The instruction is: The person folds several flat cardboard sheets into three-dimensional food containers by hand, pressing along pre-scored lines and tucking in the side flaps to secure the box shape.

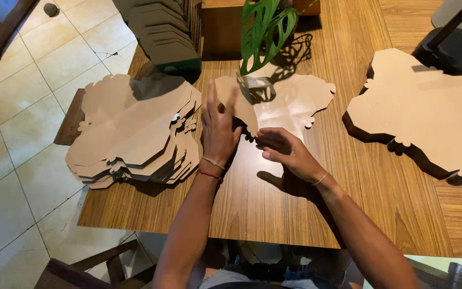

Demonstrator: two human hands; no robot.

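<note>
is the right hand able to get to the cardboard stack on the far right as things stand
Probably yes. The right hand hovers over bare table near the middle cardboard piece, and nothing stands between it and the right cardboard stack; it holds nothing firmly that I can see.

Two hands: left hand [218, 127], right hand [286, 151]. Three cardboard lots: left stack [134, 131], middle blank [290, 104], right stack [421, 109]. One plant [266, 27] at top centre. One table [274, 214].

Left stack [134, 134]: tan die-cut flat box blanks, fanned on desk [274, 214].
Centre blank [290, 104]: tan, single.
Right stack [418, 109]: tan, dark-edged.
</note>
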